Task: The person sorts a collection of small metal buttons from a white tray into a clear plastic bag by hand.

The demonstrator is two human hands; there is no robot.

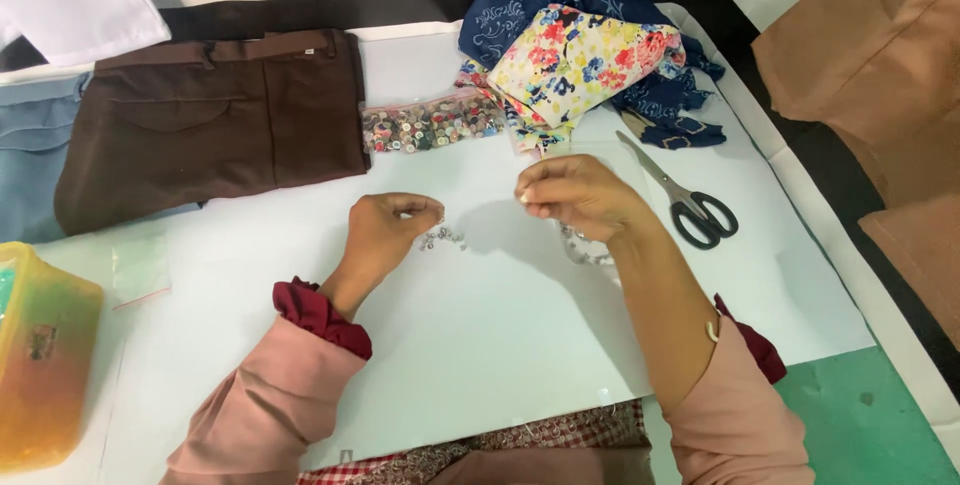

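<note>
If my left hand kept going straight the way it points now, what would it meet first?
The left hand points up and away across the white sheet. Just past its fingertips lie small silvery bits; beyond them, probably the clear bag of buttons. Depth is hard to judge from this view.

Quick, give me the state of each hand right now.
Left hand: fingers curled at the small silvery metal fasteners; hold cannot be told.
Right hand: fingertips pinched shut; contents too small to tell.
</note>
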